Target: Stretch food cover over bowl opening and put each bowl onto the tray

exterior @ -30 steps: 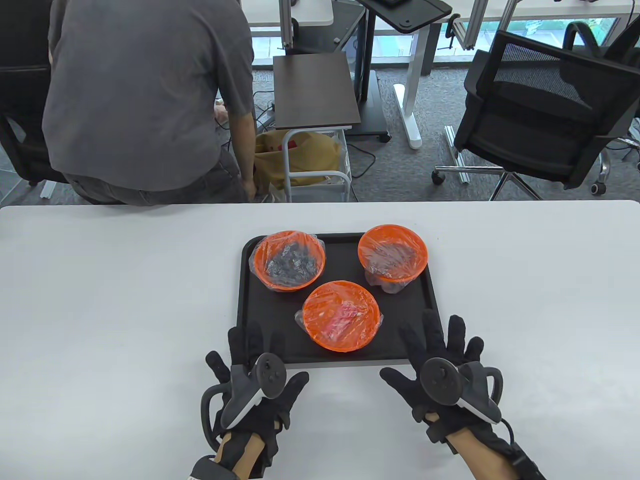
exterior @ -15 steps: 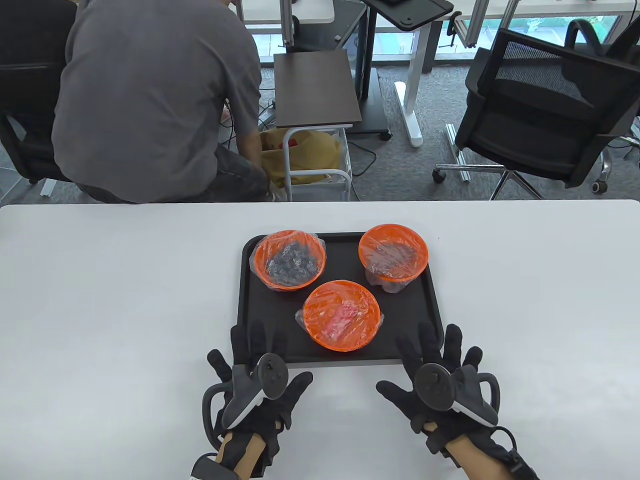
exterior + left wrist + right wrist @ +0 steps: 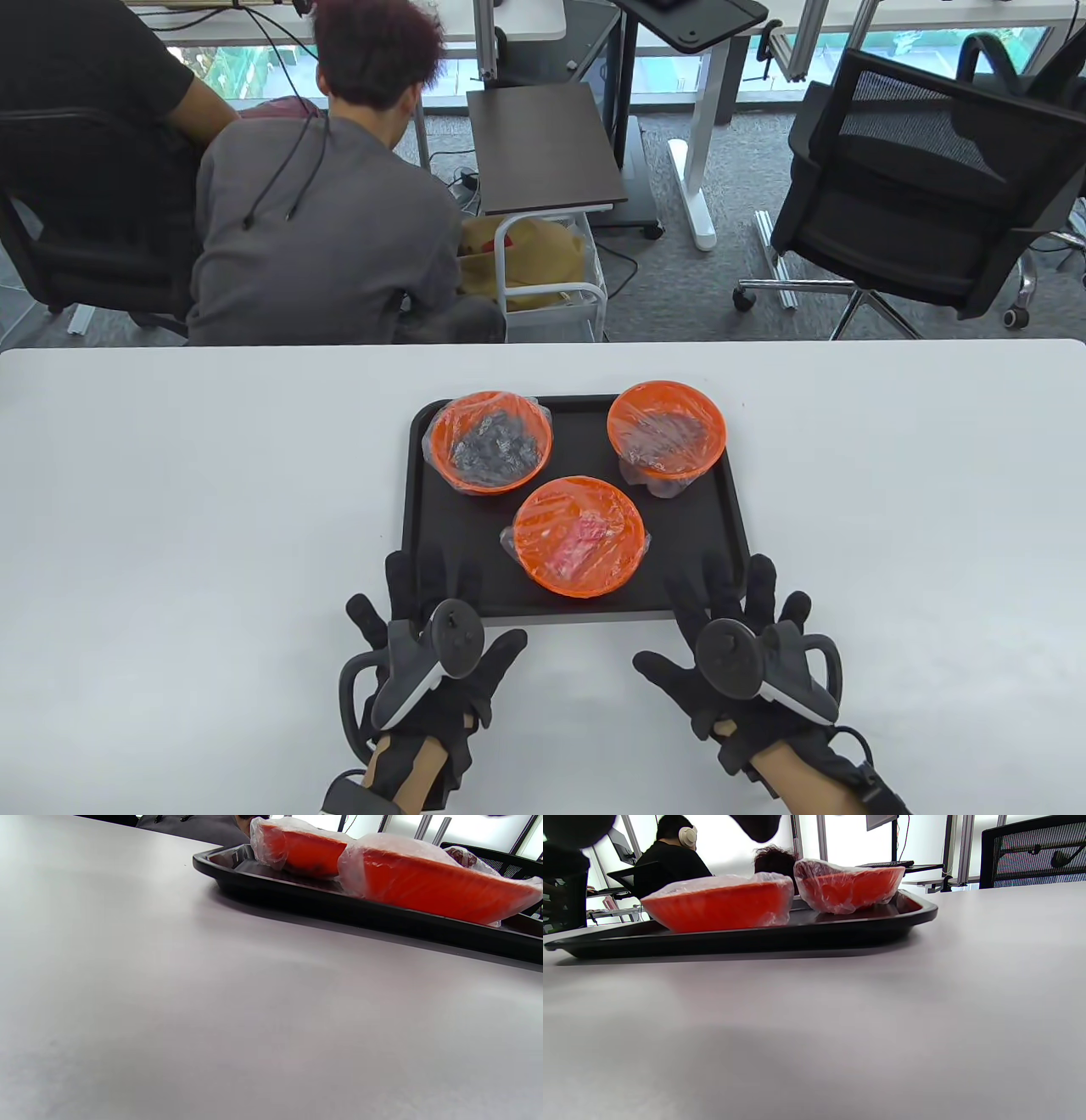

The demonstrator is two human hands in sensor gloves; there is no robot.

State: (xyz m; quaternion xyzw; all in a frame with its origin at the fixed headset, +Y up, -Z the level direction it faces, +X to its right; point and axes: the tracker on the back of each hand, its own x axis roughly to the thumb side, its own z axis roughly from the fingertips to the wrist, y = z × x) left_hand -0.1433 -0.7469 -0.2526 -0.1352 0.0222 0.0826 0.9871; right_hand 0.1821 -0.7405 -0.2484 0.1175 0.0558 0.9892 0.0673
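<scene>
All three orange bowls, the far-left bowl point(image 3: 490, 441), the far-right bowl point(image 3: 667, 433) and the near bowl point(image 3: 579, 535), stand covered with film on the black tray point(image 3: 730, 518). The tray lies just beyond both hands, its long sides running left to right. The left hand point(image 3: 424, 662) and right hand point(image 3: 747, 662) rest flat with fingers spread, holding nothing, fingertips at the tray's near corners. The task looks complete; neither hand is clearly nearer.
</scene>
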